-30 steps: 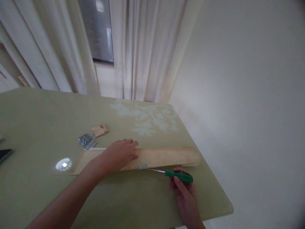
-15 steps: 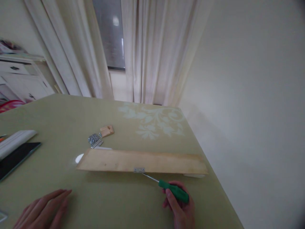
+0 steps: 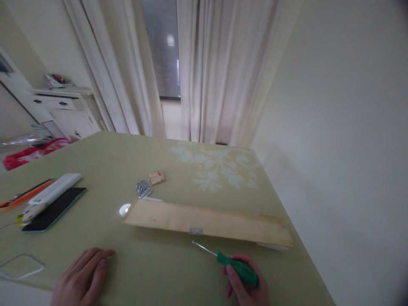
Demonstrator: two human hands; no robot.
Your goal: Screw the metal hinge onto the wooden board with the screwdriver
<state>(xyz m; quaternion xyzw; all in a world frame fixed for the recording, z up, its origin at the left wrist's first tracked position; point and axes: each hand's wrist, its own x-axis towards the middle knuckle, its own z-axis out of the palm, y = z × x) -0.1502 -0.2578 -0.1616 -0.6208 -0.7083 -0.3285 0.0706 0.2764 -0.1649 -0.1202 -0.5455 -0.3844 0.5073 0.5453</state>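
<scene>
On the green table (image 3: 178, 272), a long wooden board (image 3: 207, 222) lies crosswise, a small hinge (image 3: 195, 231) on its near edge. Left hand (image 3: 81, 278) rests flat, fingers loosely spread. Right hand (image 3: 247, 287) grips a green-handled screwdriver (image 3: 228, 264), tip just short of the hinge.
</scene>
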